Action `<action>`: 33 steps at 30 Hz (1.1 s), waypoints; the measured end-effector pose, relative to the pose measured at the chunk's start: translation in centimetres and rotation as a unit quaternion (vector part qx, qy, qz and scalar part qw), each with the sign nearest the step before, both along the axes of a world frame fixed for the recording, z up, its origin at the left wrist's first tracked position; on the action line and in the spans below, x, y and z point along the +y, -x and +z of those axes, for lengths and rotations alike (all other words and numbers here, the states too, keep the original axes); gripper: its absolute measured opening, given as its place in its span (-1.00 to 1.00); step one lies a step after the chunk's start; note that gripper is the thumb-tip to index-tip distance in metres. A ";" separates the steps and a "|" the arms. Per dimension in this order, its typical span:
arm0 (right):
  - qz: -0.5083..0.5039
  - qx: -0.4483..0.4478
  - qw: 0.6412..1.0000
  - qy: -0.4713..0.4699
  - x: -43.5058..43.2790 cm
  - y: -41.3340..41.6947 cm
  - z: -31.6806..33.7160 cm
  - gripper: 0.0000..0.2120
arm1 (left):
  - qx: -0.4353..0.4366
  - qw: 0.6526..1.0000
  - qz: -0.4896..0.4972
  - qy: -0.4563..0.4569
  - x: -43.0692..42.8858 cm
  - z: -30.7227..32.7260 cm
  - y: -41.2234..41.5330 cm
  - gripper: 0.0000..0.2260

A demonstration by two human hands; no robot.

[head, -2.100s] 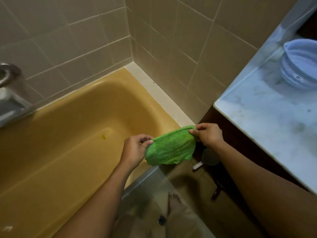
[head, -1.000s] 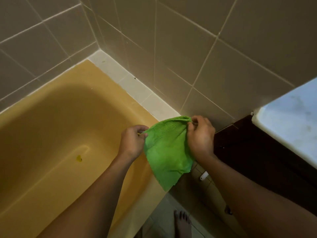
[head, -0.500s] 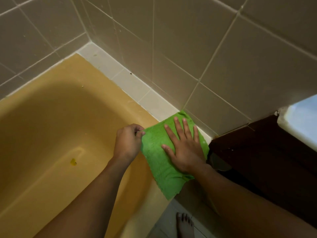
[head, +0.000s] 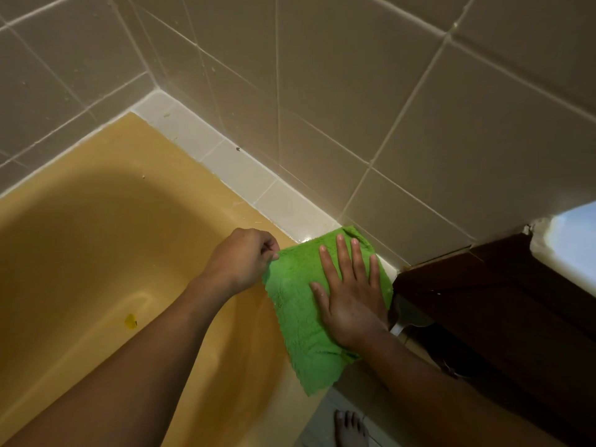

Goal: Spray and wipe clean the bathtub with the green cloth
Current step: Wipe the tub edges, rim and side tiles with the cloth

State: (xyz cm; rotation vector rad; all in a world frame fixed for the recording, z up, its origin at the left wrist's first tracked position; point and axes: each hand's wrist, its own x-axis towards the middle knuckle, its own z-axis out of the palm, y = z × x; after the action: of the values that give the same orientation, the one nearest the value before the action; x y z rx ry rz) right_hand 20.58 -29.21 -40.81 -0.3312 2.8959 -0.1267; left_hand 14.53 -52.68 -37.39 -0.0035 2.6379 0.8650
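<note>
The green cloth (head: 300,321) lies spread over the near corner of the yellow bathtub's rim (head: 180,162), its lower end hanging past the edge. My right hand (head: 351,295) presses flat on the cloth with straight, spread fingers. My left hand (head: 242,259) pinches the cloth's upper left corner, fingers curled. The tub's basin has a small yellow mark (head: 130,321) on its floor. No spray bottle is in view.
Beige tiled walls (head: 354,91) meet at the tub's far corner, with a white tile ledge (head: 232,162) along the rim. A dark wooden cabinet (head: 500,311) under a pale countertop (head: 577,243) stands at the right. A bare foot (head: 350,429) is on the floor below.
I brought the cloth from mid-air down onto the tub's corner. My right hand let go of its edge and flattened on top; since half a second ago nearly nothing moved.
</note>
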 end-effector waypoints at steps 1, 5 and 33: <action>0.002 0.000 1.000 0.004 0.0 0.0 0.0 -0.37 | 0.000 1.000 0.001 -0.003 -0.1 -0.1 -0.2 -0.96; 0.025 -0.007 1.000 0.001 0.2 0.4 0.0 -0.37 | -0.007 1.000 0.017 -0.015 -0.8 -0.2 -1.1 -0.91; 0.109 0.001 0.994 -0.016 -1.4 3.4 0.8 -0.30 | 0.095 0.994 0.036 0.049 -5.6 0.0 2.6 -0.65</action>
State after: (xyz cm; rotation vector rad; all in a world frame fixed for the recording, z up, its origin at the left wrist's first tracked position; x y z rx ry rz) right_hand 17.17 -30.59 -40.02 -0.6367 2.8368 -0.0443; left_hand 11.89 -58.27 -37.40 -0.0431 2.8727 0.7924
